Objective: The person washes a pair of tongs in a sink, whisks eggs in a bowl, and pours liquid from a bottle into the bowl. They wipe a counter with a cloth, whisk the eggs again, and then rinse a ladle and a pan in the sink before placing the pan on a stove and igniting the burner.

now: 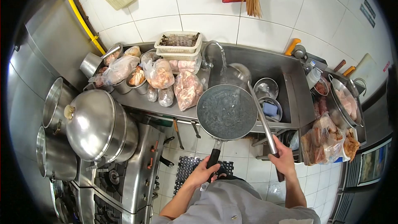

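My left hand [204,172] is closed around the black handle of a round pan [227,112]. The pan is held over the sink's front edge, its dark grey inside wet and rippled with what looks like water. In my right hand [282,156] is the dark grip of a ladle [262,114] with a long metal shaft. The shaft runs up past the pan's right rim to a metal bowl near the tap [215,43]. Water streams from the tap close to that bowl. The ladle's bowl is partly hidden behind the pan.
Metal bowls [266,88] sit in the sink [292,95], one with a blue sponge [269,108]. Bagged meat [188,89] and plastic baskets [178,43] crowd the left counter. A large domed steel pot [93,124] stands on the stove. More meat [321,141] lies right.
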Action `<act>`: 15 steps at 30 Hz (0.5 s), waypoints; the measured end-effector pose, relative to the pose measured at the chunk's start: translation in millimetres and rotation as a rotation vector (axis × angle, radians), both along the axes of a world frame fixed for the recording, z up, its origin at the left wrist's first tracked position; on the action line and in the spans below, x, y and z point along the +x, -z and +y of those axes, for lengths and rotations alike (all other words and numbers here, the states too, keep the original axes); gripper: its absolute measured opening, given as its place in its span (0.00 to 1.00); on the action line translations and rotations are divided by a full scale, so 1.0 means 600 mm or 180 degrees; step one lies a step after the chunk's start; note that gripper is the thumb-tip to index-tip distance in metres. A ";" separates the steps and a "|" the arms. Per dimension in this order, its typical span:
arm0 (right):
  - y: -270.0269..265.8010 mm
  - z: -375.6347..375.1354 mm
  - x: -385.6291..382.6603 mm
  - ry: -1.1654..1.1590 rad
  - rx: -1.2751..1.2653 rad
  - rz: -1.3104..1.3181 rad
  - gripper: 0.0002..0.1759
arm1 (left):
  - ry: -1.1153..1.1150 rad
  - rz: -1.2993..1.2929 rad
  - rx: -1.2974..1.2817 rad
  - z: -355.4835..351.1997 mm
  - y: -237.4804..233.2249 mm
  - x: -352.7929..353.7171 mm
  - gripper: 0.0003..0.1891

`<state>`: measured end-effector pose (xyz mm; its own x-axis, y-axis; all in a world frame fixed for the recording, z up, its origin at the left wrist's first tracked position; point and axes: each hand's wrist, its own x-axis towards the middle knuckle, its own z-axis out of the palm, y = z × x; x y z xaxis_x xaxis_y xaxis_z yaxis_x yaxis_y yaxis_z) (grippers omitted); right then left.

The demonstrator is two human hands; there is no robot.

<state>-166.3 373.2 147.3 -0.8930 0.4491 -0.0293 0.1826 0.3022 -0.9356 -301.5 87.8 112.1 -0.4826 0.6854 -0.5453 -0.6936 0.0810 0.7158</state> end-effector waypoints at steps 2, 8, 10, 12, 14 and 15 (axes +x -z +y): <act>-0.009 -0.029 -0.039 0.0245 0.0224 -0.0134 0.42 | -0.0010 -0.0008 0.0008 0.000 0.002 0.001 0.22; -0.021 -0.046 -0.179 0.0150 -0.2224 0.0278 0.27 | 0.0006 0.0049 -0.0076 0.002 0.007 0.004 0.21; -0.020 -0.045 -0.194 0.0108 -0.2744 0.0403 0.21 | 0.0014 0.0046 -0.0071 0.002 0.009 0.007 0.21; -0.027 -0.048 -0.198 0.0104 -0.3052 0.0465 0.16 | 0.0033 0.0073 -0.0061 0.002 0.008 0.006 0.21; -0.016 -0.039 -0.201 -0.0019 -0.3266 0.0396 0.15 | 0.0008 0.0044 -0.0025 0.002 0.008 0.008 0.21; -0.011 -0.036 -0.202 -0.0080 -0.3373 0.0359 0.14 | 0.0023 0.0055 -0.0009 0.002 0.008 0.008 0.22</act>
